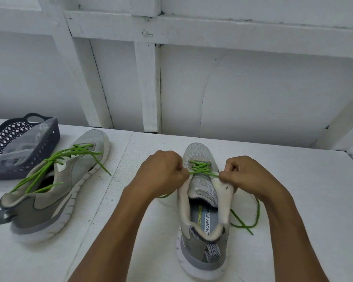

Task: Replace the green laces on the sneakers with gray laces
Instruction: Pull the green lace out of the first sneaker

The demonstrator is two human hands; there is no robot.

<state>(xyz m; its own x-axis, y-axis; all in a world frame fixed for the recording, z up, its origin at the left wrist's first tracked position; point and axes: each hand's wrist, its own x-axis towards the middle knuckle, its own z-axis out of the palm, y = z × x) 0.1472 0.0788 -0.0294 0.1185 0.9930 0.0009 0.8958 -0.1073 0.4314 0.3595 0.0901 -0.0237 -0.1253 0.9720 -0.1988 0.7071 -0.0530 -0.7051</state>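
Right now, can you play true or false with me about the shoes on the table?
1. The left hand and the right hand both pinch the green lace of the near shoe. True.
2. The other shoe already has gray laces. False: its laces are green.
3. A dark basket sits at the far left of the table. True.
4. The near shoe lies on its side. False: it stands on its sole, toe pointing away.
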